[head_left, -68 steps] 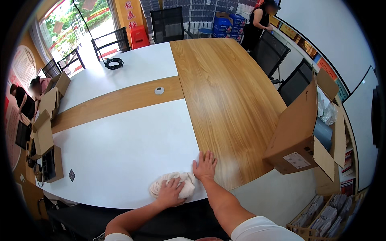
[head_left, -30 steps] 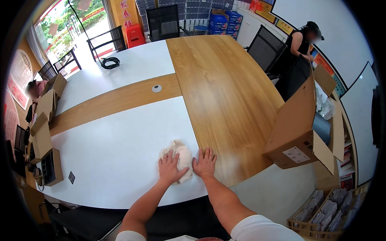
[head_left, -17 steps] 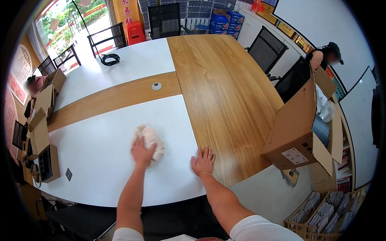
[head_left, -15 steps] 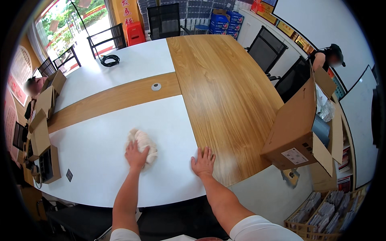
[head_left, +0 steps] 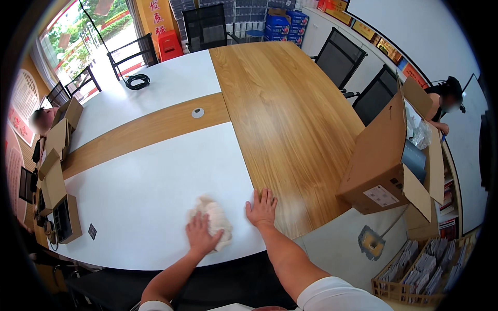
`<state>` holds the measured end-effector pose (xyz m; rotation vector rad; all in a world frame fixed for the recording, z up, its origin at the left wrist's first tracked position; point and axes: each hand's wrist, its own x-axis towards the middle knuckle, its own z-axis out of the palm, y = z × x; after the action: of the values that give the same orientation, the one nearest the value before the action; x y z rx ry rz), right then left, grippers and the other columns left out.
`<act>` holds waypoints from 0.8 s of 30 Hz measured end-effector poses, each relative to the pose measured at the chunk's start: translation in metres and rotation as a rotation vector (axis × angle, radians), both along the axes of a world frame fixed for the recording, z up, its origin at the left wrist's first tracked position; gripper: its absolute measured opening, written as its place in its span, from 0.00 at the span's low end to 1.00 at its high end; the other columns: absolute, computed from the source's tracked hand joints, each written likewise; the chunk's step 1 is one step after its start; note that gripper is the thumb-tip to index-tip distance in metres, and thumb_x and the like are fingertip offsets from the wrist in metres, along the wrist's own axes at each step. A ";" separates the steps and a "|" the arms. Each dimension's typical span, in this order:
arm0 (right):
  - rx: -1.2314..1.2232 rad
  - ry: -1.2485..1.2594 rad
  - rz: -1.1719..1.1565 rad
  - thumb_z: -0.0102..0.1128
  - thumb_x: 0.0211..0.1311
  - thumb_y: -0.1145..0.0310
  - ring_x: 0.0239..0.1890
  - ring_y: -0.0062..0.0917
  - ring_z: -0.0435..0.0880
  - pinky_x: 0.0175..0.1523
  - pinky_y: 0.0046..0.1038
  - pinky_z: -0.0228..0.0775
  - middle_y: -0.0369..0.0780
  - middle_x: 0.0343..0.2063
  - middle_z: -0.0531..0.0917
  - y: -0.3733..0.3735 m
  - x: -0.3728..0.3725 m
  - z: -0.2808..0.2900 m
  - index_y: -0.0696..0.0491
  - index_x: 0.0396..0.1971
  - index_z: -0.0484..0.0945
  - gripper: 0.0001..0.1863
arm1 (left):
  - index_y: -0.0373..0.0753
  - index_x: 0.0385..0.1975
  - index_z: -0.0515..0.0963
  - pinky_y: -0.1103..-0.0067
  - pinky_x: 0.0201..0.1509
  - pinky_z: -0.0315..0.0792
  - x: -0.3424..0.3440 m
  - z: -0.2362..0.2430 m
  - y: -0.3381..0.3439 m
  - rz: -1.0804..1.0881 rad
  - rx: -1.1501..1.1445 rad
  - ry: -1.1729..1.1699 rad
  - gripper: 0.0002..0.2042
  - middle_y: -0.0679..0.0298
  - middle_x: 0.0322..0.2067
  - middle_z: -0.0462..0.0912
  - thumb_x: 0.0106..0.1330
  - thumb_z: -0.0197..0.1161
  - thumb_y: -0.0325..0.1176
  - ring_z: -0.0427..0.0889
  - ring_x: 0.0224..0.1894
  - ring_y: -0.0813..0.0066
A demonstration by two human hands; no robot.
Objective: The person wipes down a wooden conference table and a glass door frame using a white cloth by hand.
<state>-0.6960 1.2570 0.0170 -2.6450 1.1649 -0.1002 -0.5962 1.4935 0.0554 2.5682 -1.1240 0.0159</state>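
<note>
A cream-coloured cloth (head_left: 221,223), loosely bunched, lies on the white part of the table (head_left: 140,192) close to its near edge. My left hand (head_left: 202,232) presses down on the cloth's left side, its fingers spread flat rather than wrapped round it; slight motion blur softens both. To the right, my right hand (head_left: 262,208) rests palm down by the seam between the white top and the wood-grain top (head_left: 290,129). Its fingers are apart and nothing is in it.
An open cardboard box (head_left: 376,155) with bubble wrap stands at the table's right edge, a person (head_left: 441,98) beyond it. More open boxes (head_left: 66,217) line the left edge, near another person (head_left: 44,122). A coiled black cable (head_left: 137,82) lies at the far left.
My left hand and the cloth have moved right and nearer, toward the table's front edge. My right hand stays in place. The person on the right now leans beside the box.
</note>
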 end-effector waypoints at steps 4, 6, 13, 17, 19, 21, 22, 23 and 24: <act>-0.027 -0.013 0.001 0.48 0.68 0.45 0.77 0.46 0.50 0.74 0.59 0.41 0.53 0.73 0.58 0.000 -0.001 0.000 0.49 0.72 0.62 0.37 | 0.41 0.60 0.74 0.53 0.64 0.60 -0.019 0.013 -0.050 -0.087 -0.073 -0.036 0.38 0.49 0.64 0.71 0.52 0.71 0.57 0.69 0.63 0.49; -0.045 -0.023 0.009 0.48 0.68 0.45 0.76 0.46 0.51 0.74 0.59 0.41 0.53 0.73 0.58 0.000 -0.002 -0.002 0.49 0.72 0.63 0.37 | 0.41 0.60 0.75 0.53 0.64 0.60 -0.018 0.013 -0.066 -0.087 -0.109 -0.041 0.37 0.50 0.63 0.72 0.52 0.71 0.57 0.70 0.63 0.50; -0.126 -0.035 0.012 0.49 0.67 0.44 0.75 0.46 0.54 0.73 0.60 0.46 0.53 0.71 0.61 -0.002 -0.002 -0.010 0.49 0.70 0.65 0.36 | 0.41 0.59 0.77 0.56 0.64 0.61 -0.004 0.008 -0.085 -0.113 -0.178 -0.061 0.36 0.51 0.62 0.74 0.52 0.71 0.57 0.71 0.62 0.52; -0.060 -0.027 0.001 0.48 0.68 0.44 0.76 0.46 0.52 0.74 0.59 0.43 0.53 0.72 0.59 -0.002 -0.002 -0.003 0.50 0.71 0.64 0.37 | 0.41 0.60 0.76 0.56 0.65 0.61 0.021 0.000 -0.069 -0.046 -0.156 -0.031 0.37 0.51 0.62 0.73 0.53 0.70 0.58 0.70 0.63 0.51; -0.054 -0.025 -0.004 0.48 0.67 0.44 0.76 0.46 0.52 0.74 0.59 0.43 0.54 0.72 0.59 -0.002 -0.001 -0.002 0.50 0.71 0.64 0.37 | 0.41 0.60 0.75 0.55 0.65 0.61 0.045 -0.008 -0.051 0.027 -0.139 -0.061 0.37 0.49 0.63 0.72 0.56 0.69 0.59 0.70 0.64 0.50; -0.046 -0.025 0.001 0.48 0.67 0.44 0.76 0.46 0.52 0.74 0.59 0.42 0.54 0.72 0.59 -0.002 -0.001 -0.002 0.51 0.71 0.64 0.37 | 0.40 0.61 0.75 0.55 0.66 0.62 0.080 -0.022 -0.022 0.171 -0.096 -0.089 0.36 0.48 0.63 0.73 0.58 0.67 0.60 0.70 0.66 0.49; -0.043 -0.025 -0.005 0.48 0.67 0.44 0.76 0.46 0.52 0.74 0.60 0.42 0.54 0.72 0.59 -0.002 -0.001 -0.003 0.51 0.71 0.64 0.38 | 0.39 0.61 0.75 0.55 0.67 0.61 0.098 -0.017 -0.008 0.239 -0.071 -0.032 0.36 0.47 0.63 0.73 0.60 0.66 0.60 0.69 0.67 0.48; -0.041 -0.027 -0.002 0.48 0.67 0.44 0.76 0.46 0.52 0.74 0.60 0.42 0.54 0.72 0.59 -0.002 0.000 -0.002 0.51 0.71 0.64 0.38 | 0.37 0.63 0.73 0.55 0.69 0.60 0.114 -0.019 0.013 0.354 -0.045 -0.031 0.36 0.47 0.65 0.72 0.62 0.64 0.60 0.69 0.67 0.48; -0.039 -0.028 -0.003 0.48 0.67 0.44 0.76 0.46 0.52 0.74 0.60 0.43 0.54 0.72 0.59 -0.002 0.000 -0.001 0.51 0.71 0.64 0.38 | 0.36 0.64 0.72 0.55 0.71 0.58 0.133 -0.024 0.037 0.431 -0.023 -0.039 0.37 0.47 0.66 0.71 0.64 0.62 0.60 0.68 0.67 0.48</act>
<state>-0.6962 1.2553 0.0159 -2.6673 1.1692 -0.1621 -0.4633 1.5308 0.0316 2.7467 -0.5583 0.1810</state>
